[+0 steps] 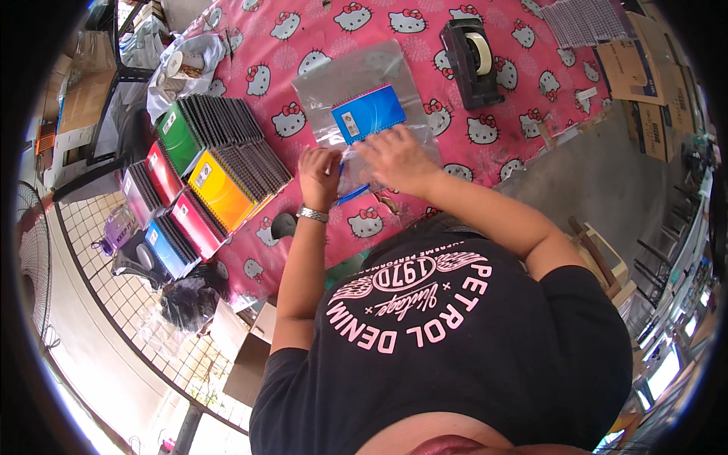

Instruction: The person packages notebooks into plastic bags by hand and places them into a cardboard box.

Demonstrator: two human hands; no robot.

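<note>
A blue spiral notebook [371, 114] lies on or inside a clear plastic bag [379, 64] spread over the table. My right hand [402, 163] rests with its fingers extended at the notebook's near edge, over the plastic. At the bag's near left corner, my left hand [320, 173] has its fingers curled together; what they pinch is too small to make out. A short blue strip shows right beside those fingers. Between my hands and the table's near edge lies a slim blue stick, perhaps a pen [353, 194].
Stacked spiral notebooks [220, 186] in green, red, yellow, pink and blue stand at the left. A black tape dispenser [472, 64] with a roll sits at the far right. The pink patterned cloth [288, 61] covers the table. Cardboard boxes [637, 61] stand beyond its right edge.
</note>
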